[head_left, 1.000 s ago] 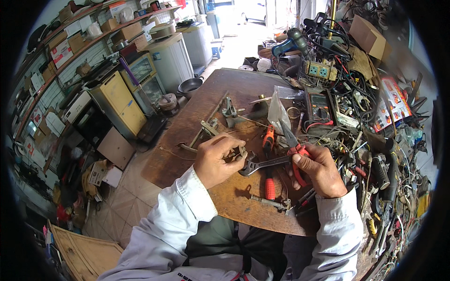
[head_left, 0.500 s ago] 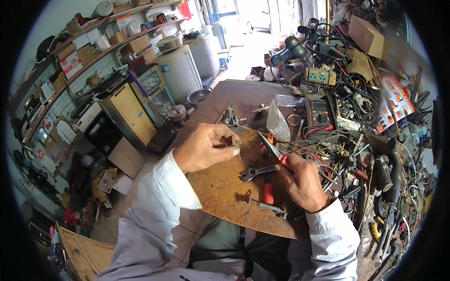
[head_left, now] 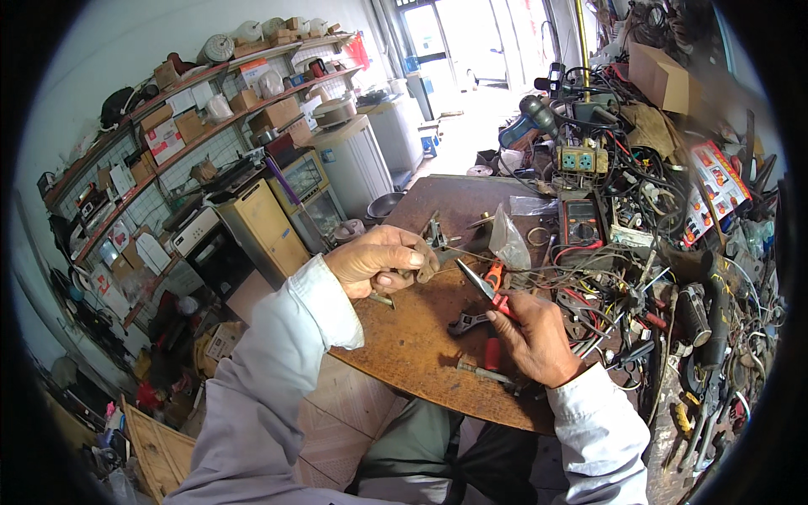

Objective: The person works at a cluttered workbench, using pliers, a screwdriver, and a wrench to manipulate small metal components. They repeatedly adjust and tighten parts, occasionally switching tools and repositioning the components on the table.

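On rusty workbench [head_left: 421, 345]: right hand [head_left: 539, 337] gripping pliers [head_left: 486, 284] (red-handled).

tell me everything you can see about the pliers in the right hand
The pliers are slim needle-nose ones with dark metal jaws and red-orange grips. The right hand holds them by the handles; the jaws point up and to the left toward the small metal part pinched in the left hand, standing slightly apart. They are held just above the rusty brown tabletop, and an adjustable wrench lies below them.
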### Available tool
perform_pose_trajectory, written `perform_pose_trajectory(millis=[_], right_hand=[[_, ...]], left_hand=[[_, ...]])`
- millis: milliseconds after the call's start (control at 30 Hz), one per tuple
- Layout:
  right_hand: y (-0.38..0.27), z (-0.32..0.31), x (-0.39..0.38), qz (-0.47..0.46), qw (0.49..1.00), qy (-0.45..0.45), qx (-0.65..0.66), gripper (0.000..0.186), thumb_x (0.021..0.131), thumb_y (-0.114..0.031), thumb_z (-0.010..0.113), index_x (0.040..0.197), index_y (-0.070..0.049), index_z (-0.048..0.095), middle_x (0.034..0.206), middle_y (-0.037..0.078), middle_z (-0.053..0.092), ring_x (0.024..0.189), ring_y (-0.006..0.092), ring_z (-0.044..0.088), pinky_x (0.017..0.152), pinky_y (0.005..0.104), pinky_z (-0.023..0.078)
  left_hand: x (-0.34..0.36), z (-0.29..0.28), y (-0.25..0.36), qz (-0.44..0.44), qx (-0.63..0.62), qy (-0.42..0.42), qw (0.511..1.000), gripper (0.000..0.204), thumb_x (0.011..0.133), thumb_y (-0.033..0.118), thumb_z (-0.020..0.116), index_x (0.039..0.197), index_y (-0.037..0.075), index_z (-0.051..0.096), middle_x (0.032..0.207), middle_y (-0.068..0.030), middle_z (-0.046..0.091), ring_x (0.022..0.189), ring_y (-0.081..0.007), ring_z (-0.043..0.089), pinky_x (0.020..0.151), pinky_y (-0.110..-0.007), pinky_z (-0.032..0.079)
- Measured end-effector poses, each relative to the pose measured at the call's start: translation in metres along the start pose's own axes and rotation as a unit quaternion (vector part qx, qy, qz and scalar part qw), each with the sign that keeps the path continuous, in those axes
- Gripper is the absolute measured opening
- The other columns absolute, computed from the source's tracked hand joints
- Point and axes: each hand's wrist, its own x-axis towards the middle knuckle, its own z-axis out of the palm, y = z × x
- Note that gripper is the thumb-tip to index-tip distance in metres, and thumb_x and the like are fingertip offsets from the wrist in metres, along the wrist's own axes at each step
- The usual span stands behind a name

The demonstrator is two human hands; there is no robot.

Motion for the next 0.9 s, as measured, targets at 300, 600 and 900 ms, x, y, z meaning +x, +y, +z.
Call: perform_pose_trajectory(millis=[300,600,900], right_hand=[[-0.001,-0.006,0.002,0.199,0.884,-0.191,0.377,0.024,0.102,-0.018,0.067,0.11,0.005,0.069,0.089,0.004,0.073,0.079,0.0085,0.064,0.071,0.0265,0.054],[0.002,0.003,0.0,0.083,0.981,-0.111,0.139,0.019,0.097,-0.013,0.068,0.104,0.005,0.069,0.076,0.011,0.068,0.067,0.0238,0.065,0.062,0.0368,0.051],[0.02,0.016,-0.006,-0.16,0.948,0.091,-0.26,0.042,0.085,-0.008,0.063,0.125,0.007,0.06,0.101,0.017,0.067,0.092,0.0338,0.067,0.079,0.0443,0.055]], left_hand=[[0.01,-0.002,-0.005,-0.021,-0.02,-0.005,1.0,0.03,0.089,0.018,0.072,0.107,-0.005,0.067,0.097,-0.0185,0.071,0.052,-0.0017,0.041,0.04,-0.015,0.028],[0.015,0.007,-0.004,-0.04,0.01,-0.001,0.999,0.028,0.09,0.02,0.072,0.1,-0.006,0.066,0.09,-0.014,0.068,0.052,-0.0015,0.041,0.041,-0.016,0.029],[0.011,0.015,-0.005,-0.056,0.03,-0.027,0.998,0.034,0.087,0.024,0.076,0.101,-0.005,0.065,0.085,-0.0084,0.063,0.054,-0.001,0.042,0.041,-0.015,0.028]])
